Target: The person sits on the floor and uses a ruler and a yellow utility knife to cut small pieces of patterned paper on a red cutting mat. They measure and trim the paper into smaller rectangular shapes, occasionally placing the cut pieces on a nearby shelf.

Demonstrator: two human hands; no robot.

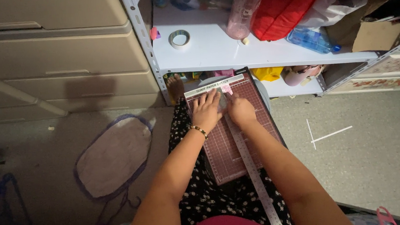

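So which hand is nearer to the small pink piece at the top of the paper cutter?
The right hand: it sits just below the pink piece, nearly touching it. The left hand lies flat on the paper cutter a little further off, to the piece's lower left.

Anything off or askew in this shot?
The paper cutter sits on the person's lap, not a table, both hands pressing near its top. Two thin white strips lie loose on the floor to the right.
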